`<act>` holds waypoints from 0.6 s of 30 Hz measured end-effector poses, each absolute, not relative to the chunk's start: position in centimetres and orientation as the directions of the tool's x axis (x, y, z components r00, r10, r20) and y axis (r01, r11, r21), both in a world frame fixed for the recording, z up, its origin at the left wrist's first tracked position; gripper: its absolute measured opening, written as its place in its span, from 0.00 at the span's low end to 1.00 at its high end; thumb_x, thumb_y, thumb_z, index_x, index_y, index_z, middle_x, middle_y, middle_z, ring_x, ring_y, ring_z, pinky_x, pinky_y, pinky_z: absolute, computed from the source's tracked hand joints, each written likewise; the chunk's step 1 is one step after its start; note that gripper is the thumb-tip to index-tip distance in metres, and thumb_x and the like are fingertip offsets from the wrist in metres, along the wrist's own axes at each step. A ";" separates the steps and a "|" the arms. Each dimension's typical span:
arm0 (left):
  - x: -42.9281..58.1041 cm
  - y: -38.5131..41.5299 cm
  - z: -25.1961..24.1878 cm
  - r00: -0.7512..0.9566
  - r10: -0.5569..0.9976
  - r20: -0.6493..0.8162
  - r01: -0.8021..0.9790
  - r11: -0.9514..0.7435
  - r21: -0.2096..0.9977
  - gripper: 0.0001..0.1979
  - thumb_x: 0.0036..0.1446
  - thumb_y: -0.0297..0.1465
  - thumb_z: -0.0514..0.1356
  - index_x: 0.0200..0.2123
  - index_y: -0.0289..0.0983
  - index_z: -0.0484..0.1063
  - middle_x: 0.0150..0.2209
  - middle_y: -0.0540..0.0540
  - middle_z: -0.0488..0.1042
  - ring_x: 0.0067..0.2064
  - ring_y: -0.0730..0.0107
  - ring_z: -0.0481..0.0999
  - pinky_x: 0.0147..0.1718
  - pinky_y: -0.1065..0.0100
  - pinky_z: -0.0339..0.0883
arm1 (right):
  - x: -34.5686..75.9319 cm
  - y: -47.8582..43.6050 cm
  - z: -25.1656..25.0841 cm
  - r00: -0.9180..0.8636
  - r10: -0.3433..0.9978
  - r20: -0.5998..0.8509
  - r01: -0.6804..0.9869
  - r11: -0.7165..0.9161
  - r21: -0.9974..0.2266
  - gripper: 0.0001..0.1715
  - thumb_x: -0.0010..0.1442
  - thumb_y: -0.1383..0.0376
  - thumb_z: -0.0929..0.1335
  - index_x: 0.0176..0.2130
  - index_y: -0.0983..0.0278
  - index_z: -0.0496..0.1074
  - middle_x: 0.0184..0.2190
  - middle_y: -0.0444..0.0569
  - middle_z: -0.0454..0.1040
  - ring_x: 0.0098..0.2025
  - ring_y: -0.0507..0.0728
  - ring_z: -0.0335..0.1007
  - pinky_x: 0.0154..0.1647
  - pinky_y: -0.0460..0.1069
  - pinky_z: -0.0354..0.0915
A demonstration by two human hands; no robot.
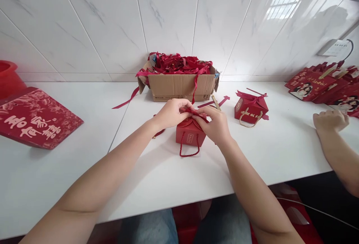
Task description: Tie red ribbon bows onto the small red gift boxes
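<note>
A small red gift box with a red cord handle stands on the white table in front of me. My left hand pinches a red ribbon lying across the top of the box. My right hand grips the other end of the same ribbon, fingers curled over the box's right top edge. Both hands are closed and meet above the box.
A cardboard carton full of red ribbons sits behind, against the tiled wall. A finished red box with a bow stands to the right. A flat red bag lies left. Another person's hand rests by stacked red packages.
</note>
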State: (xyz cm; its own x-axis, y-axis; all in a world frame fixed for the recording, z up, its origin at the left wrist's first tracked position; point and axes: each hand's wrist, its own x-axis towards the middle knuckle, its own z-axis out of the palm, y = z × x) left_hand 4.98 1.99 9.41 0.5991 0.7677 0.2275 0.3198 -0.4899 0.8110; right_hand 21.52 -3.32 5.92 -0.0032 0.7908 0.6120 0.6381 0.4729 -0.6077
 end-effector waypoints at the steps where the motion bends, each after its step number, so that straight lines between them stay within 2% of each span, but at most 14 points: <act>1: 5.0 2.0 9.3 0.597 0.768 0.230 0.314 -0.488 0.814 0.06 0.52 0.25 0.57 0.33 0.36 0.73 0.37 0.46 0.79 0.38 0.70 0.78 0.40 0.66 0.73 | 21.5 -3.3 5.9 -0.002 0.792 0.611 0.648 0.467 -0.602 0.04 0.57 0.66 0.68 0.30 0.62 0.74 0.31 0.50 0.79 0.32 0.57 0.72 0.36 0.53 0.68; 11: 5.0 2.2 9.0 0.541 0.790 0.289 0.318 -0.510 0.799 0.03 0.49 0.25 0.60 0.30 0.36 0.72 0.33 0.46 0.78 0.36 0.68 0.78 0.39 0.65 0.73 | 21.6 -3.2 5.7 -0.002 0.773 0.635 0.700 0.454 -0.551 0.07 0.56 0.69 0.68 0.31 0.60 0.76 0.32 0.47 0.80 0.35 0.58 0.74 0.42 0.53 0.66; 18: 5.1 2.3 9.0 0.525 0.770 0.363 0.335 -0.579 0.744 0.04 0.49 0.24 0.59 0.28 0.36 0.73 0.32 0.48 0.78 0.36 0.68 0.78 0.40 0.64 0.74 | 21.5 -3.1 5.6 0.022 0.737 0.675 0.684 0.482 -0.548 0.06 0.55 0.71 0.68 0.29 0.61 0.75 0.29 0.46 0.79 0.33 0.57 0.73 0.40 0.52 0.67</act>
